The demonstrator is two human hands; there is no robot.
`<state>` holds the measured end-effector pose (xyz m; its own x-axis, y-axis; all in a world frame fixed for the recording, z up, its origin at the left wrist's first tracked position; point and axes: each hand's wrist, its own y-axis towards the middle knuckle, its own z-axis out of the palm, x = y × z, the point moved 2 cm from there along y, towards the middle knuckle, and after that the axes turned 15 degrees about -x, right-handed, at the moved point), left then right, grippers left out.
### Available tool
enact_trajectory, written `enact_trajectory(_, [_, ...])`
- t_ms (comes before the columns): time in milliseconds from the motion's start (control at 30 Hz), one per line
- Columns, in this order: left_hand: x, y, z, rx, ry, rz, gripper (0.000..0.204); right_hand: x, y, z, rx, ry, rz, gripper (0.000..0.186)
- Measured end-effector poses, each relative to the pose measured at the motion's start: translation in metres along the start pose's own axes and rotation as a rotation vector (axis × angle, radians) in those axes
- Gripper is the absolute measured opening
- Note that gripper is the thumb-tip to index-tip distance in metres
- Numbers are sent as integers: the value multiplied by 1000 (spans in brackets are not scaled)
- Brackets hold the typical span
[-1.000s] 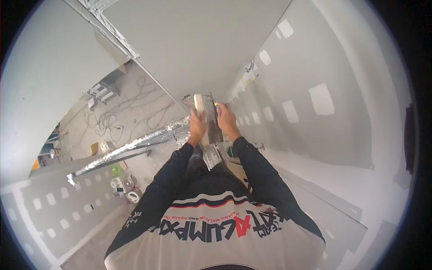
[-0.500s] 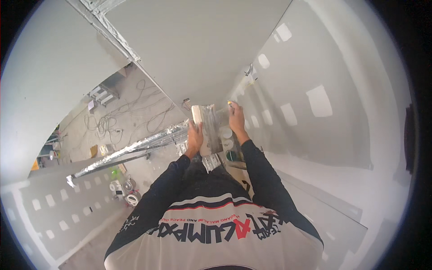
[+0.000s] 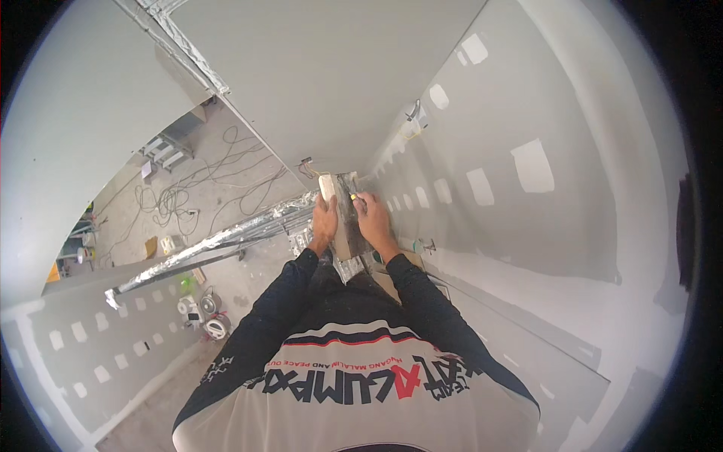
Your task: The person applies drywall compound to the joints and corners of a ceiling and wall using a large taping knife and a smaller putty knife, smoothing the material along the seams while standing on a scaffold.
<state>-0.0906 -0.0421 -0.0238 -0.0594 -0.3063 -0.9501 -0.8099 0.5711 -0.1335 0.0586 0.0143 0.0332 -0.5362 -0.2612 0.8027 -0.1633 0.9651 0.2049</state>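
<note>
My left hand (image 3: 324, 224) is closed around a pale, oblong block (image 3: 326, 185), its far end standing out past my fingers. Beside the block a grey-smeared board (image 3: 344, 239) runs lengthwise in front of my body; whether the two are joined I cannot tell. My right hand (image 3: 373, 220) is closed over the board's right side on a small yellow-ended tool (image 3: 354, 197). Most of that tool is hidden by my fingers, so its kind does not show.
A long splattered metal beam (image 3: 218, 245) stretches left from the board. Far below, cables (image 3: 177, 200) lie coiled on the floor, with a stepladder (image 3: 167, 151) beyond. Patched drywall (image 3: 520, 196) rises close on the right. Round white containers (image 3: 207, 309) stand lower left.
My right hand has moved left and nearer, bringing the yellow-ended tool from beyond the board's right side to over it. My left hand still grips the block.
</note>
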Motion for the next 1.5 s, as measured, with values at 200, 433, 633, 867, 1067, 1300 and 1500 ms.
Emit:
enact_trajectory(200, [-10,8,5,13,68,-77,62,0,6,5,-38,-113,-72,23])
enact_trajectory(433, [-7,9,2,-43,228,-18,64,3,8,18,80,-99,-48,21])
enact_trajectory(633, [-7,10,9,-41,99,8,62,-7,33,30,-107,-98,-110,20])
enact_trajectory(867, [1,13,5,-84,165,21,68,3,17,21,129,-136,18,23])
enact_trajectory(1067, [-12,4,5,-82,45,4,67,-5,33,32,74,-116,-52,23])
enact_trajectory(1300, [-10,20,0,-66,127,3,72,0,22,30,23,-101,-42,23])
enact_trajectory(1500, [-13,18,0,12,250,-60,71,-13,31,26,69,-188,-76,22])
